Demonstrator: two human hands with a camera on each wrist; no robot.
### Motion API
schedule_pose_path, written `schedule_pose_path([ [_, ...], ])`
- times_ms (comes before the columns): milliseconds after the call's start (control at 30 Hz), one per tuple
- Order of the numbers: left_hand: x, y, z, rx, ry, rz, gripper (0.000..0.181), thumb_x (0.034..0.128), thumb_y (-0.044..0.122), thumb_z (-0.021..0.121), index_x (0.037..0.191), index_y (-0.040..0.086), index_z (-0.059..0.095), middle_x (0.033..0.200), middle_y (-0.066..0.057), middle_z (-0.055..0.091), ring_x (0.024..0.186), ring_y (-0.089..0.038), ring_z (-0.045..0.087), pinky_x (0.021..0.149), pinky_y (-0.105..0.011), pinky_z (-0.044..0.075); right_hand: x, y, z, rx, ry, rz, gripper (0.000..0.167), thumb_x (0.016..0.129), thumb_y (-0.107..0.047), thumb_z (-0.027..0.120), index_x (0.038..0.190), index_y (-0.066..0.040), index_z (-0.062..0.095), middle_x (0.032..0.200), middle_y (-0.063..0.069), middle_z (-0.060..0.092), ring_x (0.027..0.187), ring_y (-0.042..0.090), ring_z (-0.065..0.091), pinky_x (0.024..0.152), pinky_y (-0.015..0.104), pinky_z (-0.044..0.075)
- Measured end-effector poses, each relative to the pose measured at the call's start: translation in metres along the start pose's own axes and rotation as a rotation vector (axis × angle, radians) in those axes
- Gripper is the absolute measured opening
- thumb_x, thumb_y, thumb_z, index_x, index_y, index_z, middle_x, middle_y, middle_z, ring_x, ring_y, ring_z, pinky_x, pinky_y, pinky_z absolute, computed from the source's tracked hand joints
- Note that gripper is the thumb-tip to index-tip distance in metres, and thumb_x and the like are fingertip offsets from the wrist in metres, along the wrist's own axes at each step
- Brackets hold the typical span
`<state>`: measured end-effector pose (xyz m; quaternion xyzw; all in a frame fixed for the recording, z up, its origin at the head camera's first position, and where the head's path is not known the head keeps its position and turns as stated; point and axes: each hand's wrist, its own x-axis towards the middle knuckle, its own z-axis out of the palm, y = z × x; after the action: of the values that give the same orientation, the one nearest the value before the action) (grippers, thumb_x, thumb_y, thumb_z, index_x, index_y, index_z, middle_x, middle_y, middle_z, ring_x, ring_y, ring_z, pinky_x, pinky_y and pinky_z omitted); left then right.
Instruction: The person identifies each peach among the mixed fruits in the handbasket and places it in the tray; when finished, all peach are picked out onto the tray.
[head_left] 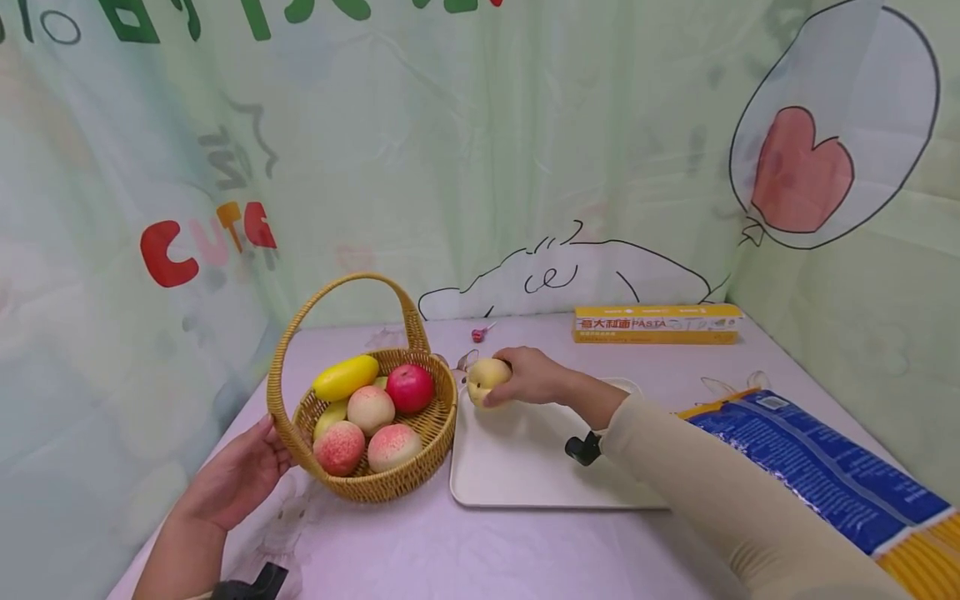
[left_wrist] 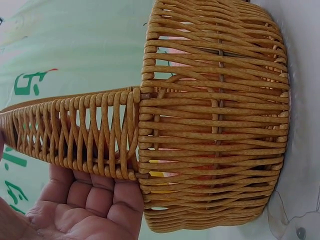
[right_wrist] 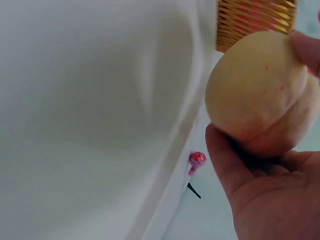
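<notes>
My right hand [head_left: 536,377] grips a pale yellow peach [head_left: 483,379] above the far left corner of a white tray [head_left: 525,479]. In the right wrist view, the peach [right_wrist: 255,90] shows a crease and small red specks, with fingers and thumb on either side of it. At the left stands a woven basket [head_left: 382,485] with a tall handle. It holds a yellow banana-like fruit [head_left: 347,379], a red apple [head_left: 410,388] and several pinkish peaches [head_left: 393,447]. My left hand [left_wrist: 85,210] holds the lower part of the basket's handle [left_wrist: 80,125], its fingertips hidden behind the weave.
A lollipop [head_left: 478,335] lies behind the tray. At the back right is a yellow pasta box [head_left: 656,325]. A blue and yellow packet [head_left: 817,471] lies at the right, partly behind my right sleeve. A printed curtain [head_left: 487,167] surrounds the table.
</notes>
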<state>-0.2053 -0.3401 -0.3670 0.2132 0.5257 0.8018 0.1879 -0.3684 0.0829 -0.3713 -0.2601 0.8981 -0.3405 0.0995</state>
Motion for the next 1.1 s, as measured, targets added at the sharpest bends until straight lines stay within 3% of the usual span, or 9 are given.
schedule_pose_path([
  [167, 0.000, 0.000, 0.000, 0.011, 0.007, 0.002, 0.049, 0.1154, 0.027, 0.018, 0.129, 0.019, 0.064, 0.127, 0.001, 0.073, 0.118, -0.013, 0.066, 0.104, -0.025, 0.048, 0.004, 0.000, 0.013, -0.099, 0.020, -0.011, 0.058, 0.074, -0.034, 0.088, 0.118, -0.004, 0.064, 0.096, 0.003, 0.067, 0.087, 0.017, 0.059, 0.081, 0.032, 0.049],
  [633, -0.001, 0.000, 0.000, 0.018, 0.015, 0.002, 0.048, 0.1154, 0.027, 0.018, 0.128, 0.018, 0.063, 0.127, 0.002, 0.073, 0.117, -0.012, 0.066, 0.104, -0.024, 0.049, 0.005, -0.011, 0.021, -0.194, 0.016, 0.004, 0.058, 0.074, -0.031, 0.090, 0.114, -0.002, 0.060, 0.092, 0.005, 0.064, 0.083, 0.019, 0.057, 0.077, 0.031, 0.048],
  [933, 0.001, 0.001, 0.001, 0.034, 0.023, 0.009, 0.049, 0.1153, 0.028, 0.019, 0.137, 0.023, 0.062, 0.134, 0.004, 0.070, 0.118, -0.010, 0.065, 0.104, -0.024, 0.048, 0.002, -0.015, 0.017, -0.226, 0.031, 0.004, 0.085, 0.075, -0.036, 0.091, 0.138, 0.007, 0.052, 0.113, 0.015, 0.069, 0.099, 0.023, 0.062, 0.094, 0.040, 0.053],
  [1100, -0.001, 0.000, 0.000, 0.016, 0.027, 0.002, 0.049, 0.1153, 0.028, 0.019, 0.137, 0.023, 0.062, 0.133, 0.004, 0.070, 0.117, -0.010, 0.065, 0.104, -0.024, 0.048, 0.001, -0.018, 0.018, -0.228, 0.018, 0.003, 0.089, 0.077, -0.037, 0.090, 0.142, 0.008, 0.049, 0.122, 0.020, 0.067, 0.107, 0.027, 0.063, 0.099, 0.044, 0.053],
])
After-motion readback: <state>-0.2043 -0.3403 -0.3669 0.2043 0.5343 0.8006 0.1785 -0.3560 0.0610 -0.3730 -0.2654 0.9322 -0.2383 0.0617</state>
